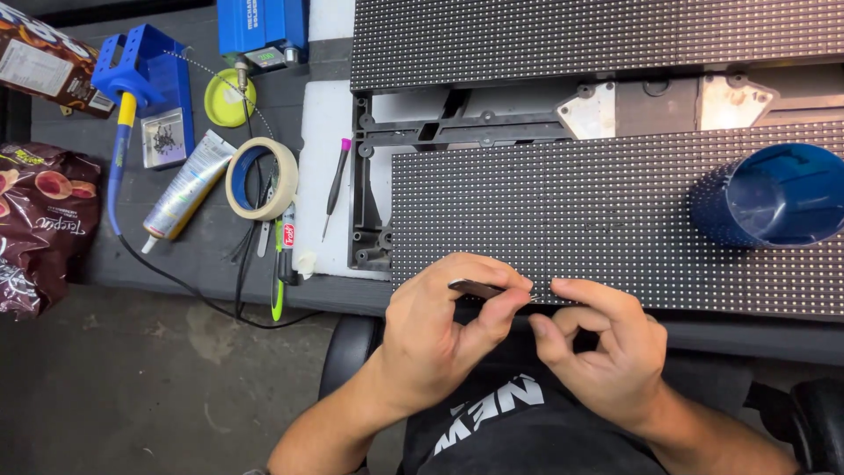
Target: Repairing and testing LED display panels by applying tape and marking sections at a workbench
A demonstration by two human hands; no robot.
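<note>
Head view: two hands, left and right, pinch one tweezers.

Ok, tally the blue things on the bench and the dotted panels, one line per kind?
Dotted LED panels: 2, upper panel and lower panel, the one both hands work at
Blue tool stand: 1
Blue box: 1
Blue cup: 1
Total: 5
</note>
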